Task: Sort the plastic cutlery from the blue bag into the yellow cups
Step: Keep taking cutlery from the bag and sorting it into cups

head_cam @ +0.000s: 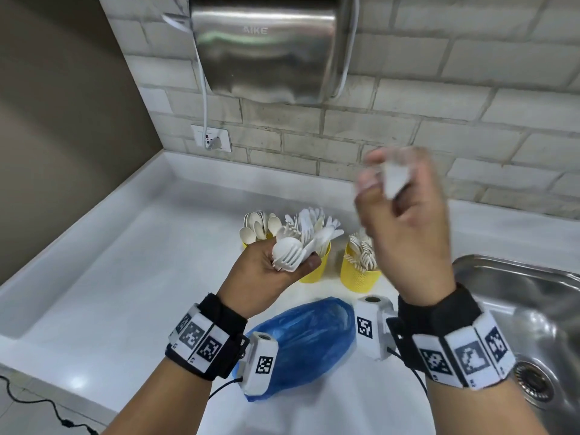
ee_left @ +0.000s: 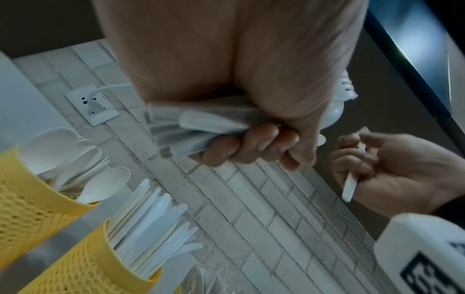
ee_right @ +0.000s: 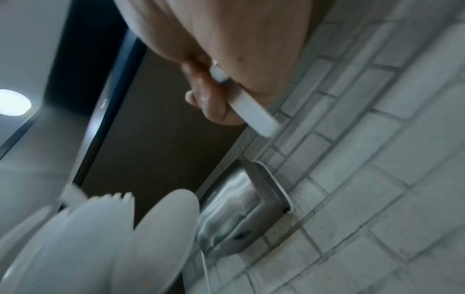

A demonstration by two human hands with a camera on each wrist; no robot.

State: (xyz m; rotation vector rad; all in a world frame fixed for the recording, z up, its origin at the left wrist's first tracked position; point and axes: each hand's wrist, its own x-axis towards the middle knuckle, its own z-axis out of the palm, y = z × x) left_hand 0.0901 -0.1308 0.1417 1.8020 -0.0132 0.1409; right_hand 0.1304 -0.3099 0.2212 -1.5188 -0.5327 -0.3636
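Observation:
My left hand [head_cam: 276, 268] grips a bundle of white plastic cutlery [head_cam: 290, 251], forks and a spoon fanning out, just in front of the yellow cups. Its curled fingers [ee_left: 251, 147] wrap the handles. My right hand [head_cam: 398, 208] is raised and blurred above the right cup, holding one white utensil [head_cam: 394, 178] whose handle [ee_right: 251, 111] sticks out past the fingers. Three yellow cups stand at the back: spoons [head_cam: 259, 227] left, knives [head_cam: 314, 224] in the middle cup [head_cam: 315, 271], forks in the right cup [head_cam: 361, 274]. The blue bag [head_cam: 301, 340] lies crumpled on the counter below my wrists.
A steel sink [head_cam: 518, 318] lies at the right. A steel hand dryer [head_cam: 266, 48] hangs on the tiled wall above, its cord running to a socket [head_cam: 212, 138]. The white counter [head_cam: 125, 277] stretches left to a wall corner.

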